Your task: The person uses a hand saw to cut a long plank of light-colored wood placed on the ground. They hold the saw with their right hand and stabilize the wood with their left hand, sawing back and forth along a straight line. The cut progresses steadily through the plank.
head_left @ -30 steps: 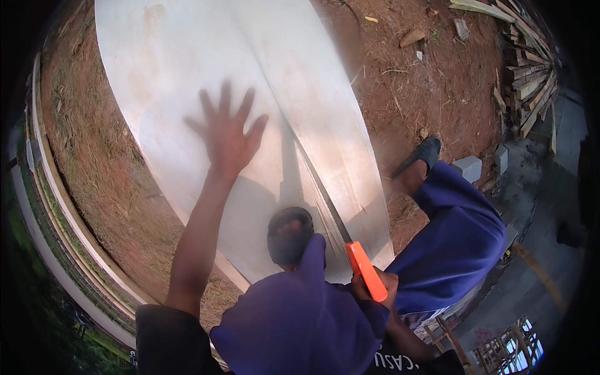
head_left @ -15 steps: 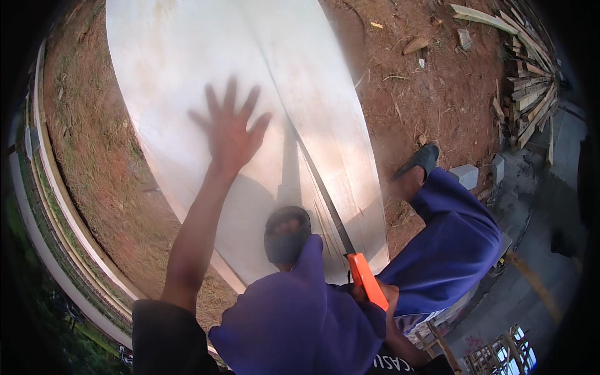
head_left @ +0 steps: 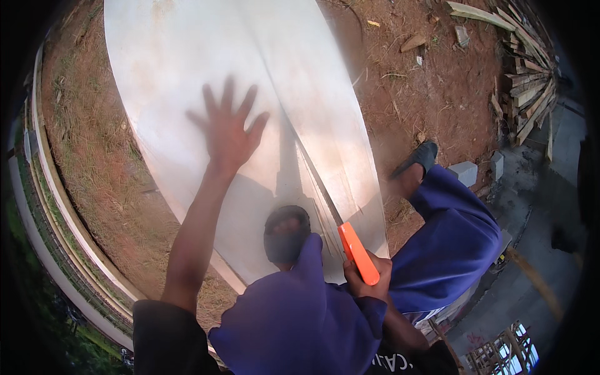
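A pale wooden sheet (head_left: 181, 69) lies in front of me, with a long thin cut running along it. My left hand (head_left: 232, 134) rests flat on the sheet, left of the cut, its fingers spread. A hand saw (head_left: 357, 251) with an orange handle is gripped in my right hand (head_left: 374, 281) near the sheet's close edge. Its dark blade lies along the cut, and part of it is hidden in the sheet. Splintered strips show beside the blade. My shod foot (head_left: 286, 240) stands on the sheet between my two hands.
My other foot (head_left: 420, 159) is on the reddish soil (head_left: 431, 87) right of the sheet. Grey blocks (head_left: 464, 174) lie beside it. A stack of wooden offcuts (head_left: 530, 94) stands at the far right. Long pale rails (head_left: 69, 194) run down the left side over dry grass.
My right hand and the saw have moved forward along the cut, so less blade shows and more of the hand is in sight. My left hand stays in place.
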### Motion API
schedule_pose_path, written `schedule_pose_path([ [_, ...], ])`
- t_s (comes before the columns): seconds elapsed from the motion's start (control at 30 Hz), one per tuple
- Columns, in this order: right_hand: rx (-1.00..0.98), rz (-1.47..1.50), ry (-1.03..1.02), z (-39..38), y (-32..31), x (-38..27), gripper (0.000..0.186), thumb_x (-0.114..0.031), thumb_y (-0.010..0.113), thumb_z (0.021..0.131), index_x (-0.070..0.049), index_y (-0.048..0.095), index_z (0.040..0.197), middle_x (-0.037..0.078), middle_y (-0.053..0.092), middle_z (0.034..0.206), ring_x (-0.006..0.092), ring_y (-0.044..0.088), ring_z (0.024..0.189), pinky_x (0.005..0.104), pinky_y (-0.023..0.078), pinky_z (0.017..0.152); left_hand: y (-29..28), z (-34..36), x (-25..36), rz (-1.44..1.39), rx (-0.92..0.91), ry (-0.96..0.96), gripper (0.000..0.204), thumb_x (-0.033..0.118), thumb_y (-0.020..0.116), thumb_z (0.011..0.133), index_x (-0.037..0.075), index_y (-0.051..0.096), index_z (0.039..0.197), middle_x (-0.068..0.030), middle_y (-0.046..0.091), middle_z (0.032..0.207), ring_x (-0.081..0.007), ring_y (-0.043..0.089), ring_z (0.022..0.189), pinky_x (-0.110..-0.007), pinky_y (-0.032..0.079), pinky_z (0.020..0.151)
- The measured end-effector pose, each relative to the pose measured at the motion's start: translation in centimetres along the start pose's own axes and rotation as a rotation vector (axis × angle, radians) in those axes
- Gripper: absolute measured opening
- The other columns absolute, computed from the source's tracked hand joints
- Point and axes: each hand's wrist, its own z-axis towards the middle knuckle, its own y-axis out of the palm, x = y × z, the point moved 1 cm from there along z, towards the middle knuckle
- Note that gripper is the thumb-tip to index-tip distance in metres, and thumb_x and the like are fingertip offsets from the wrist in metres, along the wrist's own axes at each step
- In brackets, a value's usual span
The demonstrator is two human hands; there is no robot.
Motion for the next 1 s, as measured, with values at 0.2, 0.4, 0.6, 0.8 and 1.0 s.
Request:
schedule_pose_path([
  [0.2,-0.037,0.157,0.062,7.5,4.3,1.2,0.013,-0.005,0.069,0.085,0.004,0.064,0.077,0.008,0.062,0.061,0.0082,0.056,0.057,0.0297,0.047,0.054,0.1,0.0,0.3,-0.028,0.006,0.019,0.060,0.055,0.064,0.095,0.031,0.056,0.149,-0.0106,0.029,0.168,-0.0498,0.007,0.156,-0.087,0.001,0.106],
  [0.4,-0.003,0.095,0.106,14.2,6.9,-3.4,0.018,-0.009,0.066,0.089,0.005,0.062,0.078,0.006,0.058,0.061,0.0079,0.051,0.059,0.0326,0.044,0.055,0.4,0.5,0.1,-0.049,0.030,0.026,0.060,0.055,0.065,0.095,0.031,0.056,0.149,-0.0103,0.029,0.168,-0.0498,0.008,0.155,-0.087,0.000,0.107],
  [0.6,0.006,0.015,-0.053,-3.8,-2.1,-0.5,0.007,0.002,0.070,0.082,0.005,0.065,0.079,0.007,0.063,0.065,0.0081,0.057,0.059,0.0275,0.048,0.056,0.2,0.0,0.1,-0.034,0.009,0.006,0.060,0.054,0.066,0.094,0.031,0.056,0.149,-0.0104,0.030,0.168,-0.0497,0.009,0.155,-0.088,0.000,0.105],
  [0.8,-0.003,0.175,0.061,12.1,6.3,0.0,0.017,-0.008,0.065,0.089,0.004,0.062,0.078,0.004,0.056,0.059,0.0091,0.049,0.059,0.0312,0.043,0.056,0.4,0.4,0.8,-0.046,0.024,0.030,0.059,0.054,0.065,0.094,0.032,0.056,0.149,-0.0094,0.030,0.168,-0.0493,0.009,0.156,-0.088,0.000,0.106],
  [1.0,-0.004,0.137,0.122,8.7,4.6,-0.5,0.017,-0.009,0.067,0.088,0.005,0.062,0.078,0.005,0.058,0.060,0.0087,0.052,0.058,0.0314,0.046,0.056,0.1,0.5,-0.4,-0.009,0.019,-0.003,0.059,0.054,0.064,0.095,0.032,0.056,0.149,-0.0100,0.030,0.168,-0.0496,0.010,0.155,-0.087,0.001,0.106],
])
